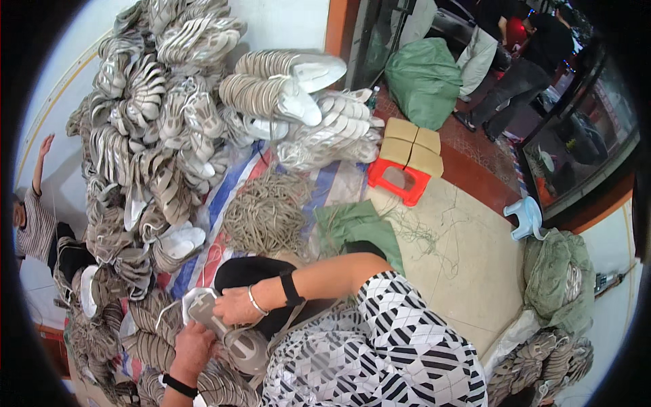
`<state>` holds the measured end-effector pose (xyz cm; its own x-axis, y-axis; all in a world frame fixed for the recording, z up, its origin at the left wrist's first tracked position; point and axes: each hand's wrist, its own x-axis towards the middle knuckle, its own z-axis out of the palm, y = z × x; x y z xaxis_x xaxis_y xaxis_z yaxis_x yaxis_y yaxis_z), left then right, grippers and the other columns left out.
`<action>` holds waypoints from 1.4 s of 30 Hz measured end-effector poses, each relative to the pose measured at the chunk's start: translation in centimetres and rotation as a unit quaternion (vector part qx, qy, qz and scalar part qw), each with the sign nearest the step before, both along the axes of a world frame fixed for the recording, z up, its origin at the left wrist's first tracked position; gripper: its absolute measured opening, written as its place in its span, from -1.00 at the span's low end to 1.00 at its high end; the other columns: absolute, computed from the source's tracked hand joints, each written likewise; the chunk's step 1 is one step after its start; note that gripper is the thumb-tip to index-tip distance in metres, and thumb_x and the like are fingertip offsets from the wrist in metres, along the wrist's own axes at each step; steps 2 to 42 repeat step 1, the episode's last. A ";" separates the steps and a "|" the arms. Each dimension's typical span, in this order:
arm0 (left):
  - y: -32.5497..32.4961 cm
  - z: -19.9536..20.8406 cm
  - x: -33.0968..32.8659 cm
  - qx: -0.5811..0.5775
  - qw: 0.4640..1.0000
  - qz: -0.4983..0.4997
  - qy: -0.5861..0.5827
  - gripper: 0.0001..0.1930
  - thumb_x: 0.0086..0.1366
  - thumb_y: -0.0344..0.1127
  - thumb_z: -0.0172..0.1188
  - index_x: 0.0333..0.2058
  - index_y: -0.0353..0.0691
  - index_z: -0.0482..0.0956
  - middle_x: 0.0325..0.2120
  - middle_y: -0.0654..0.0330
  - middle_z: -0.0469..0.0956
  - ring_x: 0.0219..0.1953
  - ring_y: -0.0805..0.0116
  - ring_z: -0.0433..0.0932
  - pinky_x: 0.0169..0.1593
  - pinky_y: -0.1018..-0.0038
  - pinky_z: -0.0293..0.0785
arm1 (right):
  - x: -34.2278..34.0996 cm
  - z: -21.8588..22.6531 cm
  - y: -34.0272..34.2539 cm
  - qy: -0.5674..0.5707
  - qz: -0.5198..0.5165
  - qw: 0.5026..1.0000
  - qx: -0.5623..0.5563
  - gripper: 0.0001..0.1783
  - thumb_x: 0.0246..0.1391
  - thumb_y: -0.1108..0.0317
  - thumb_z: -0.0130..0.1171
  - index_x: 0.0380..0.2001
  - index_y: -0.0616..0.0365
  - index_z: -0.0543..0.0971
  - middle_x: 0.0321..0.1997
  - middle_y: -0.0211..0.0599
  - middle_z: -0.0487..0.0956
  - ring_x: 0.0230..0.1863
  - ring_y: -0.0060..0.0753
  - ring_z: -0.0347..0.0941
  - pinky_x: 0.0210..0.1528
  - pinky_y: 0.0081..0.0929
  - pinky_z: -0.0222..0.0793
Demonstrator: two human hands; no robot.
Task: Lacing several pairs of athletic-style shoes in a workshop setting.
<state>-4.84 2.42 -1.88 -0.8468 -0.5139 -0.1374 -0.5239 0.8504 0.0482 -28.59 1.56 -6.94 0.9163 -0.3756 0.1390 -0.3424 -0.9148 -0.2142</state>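
A beige-grey shoe upper (pixel 203 309) with a white lining lies over my lap, low and left of centre in the head view. My right hand (pixel 235 305), with a bracelet and a black wristband, is closed at its upper right edge. From below, my left hand (pixel 192 346) grips the lower side of the same upper, its fingers bent around the edge. Just below my right hand rests the rounded toe part (pixel 245 351) of a beige upper, and a flat lace (pixel 288 319) trails beside it. My fingertips are partly hidden.
A high heap of shoe uppers (pixel 146 88) fills the left side. Beige laces (pixel 266 211) lie piled on a striped sheet (pixel 230 180). A red stool (pixel 400 183) carries tan boxes (pixel 411 146). Green sacks (pixel 424 78), a blue stool (pixel 525 218) and other people stand around.
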 end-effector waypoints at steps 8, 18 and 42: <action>-0.4 0.2 -0.6 -0.007 1.000 -0.004 0.005 -0.79 -0.22 -0.27 0.38 -0.54 -0.07 0.55 -0.43 0.23 0.46 -0.19 0.14 0.50 -0.28 0.25 0.52 | -0.1 -0.3 -0.3 -0.019 0.005 1.000 0.008 -0.72 -0.25 0.13 0.35 -0.44 0.02 0.63 -0.19 -0.31 0.47 -0.04 -0.21 0.40 -0.13 -0.15 0.38; -0.4 0.2 -0.6 -0.007 1.000 -0.004 0.005 -0.79 -0.22 -0.27 0.38 -0.54 -0.07 0.55 -0.43 0.23 0.46 -0.19 0.14 0.50 -0.28 0.25 0.52 | -0.1 -0.3 -0.3 -0.019 0.005 1.000 0.008 -0.72 -0.25 0.13 0.35 -0.44 0.02 0.63 -0.19 -0.31 0.47 -0.04 -0.21 0.40 -0.13 -0.15 0.38; -0.4 0.2 -0.6 -0.007 1.000 -0.004 0.005 -0.79 -0.22 -0.27 0.38 -0.54 -0.07 0.55 -0.43 0.23 0.46 -0.19 0.14 0.50 -0.28 0.25 0.52 | -0.1 -0.3 -0.3 -0.019 0.005 1.000 0.008 -0.72 -0.25 0.13 0.35 -0.44 0.02 0.63 -0.19 -0.31 0.47 -0.04 -0.21 0.40 -0.13 -0.15 0.38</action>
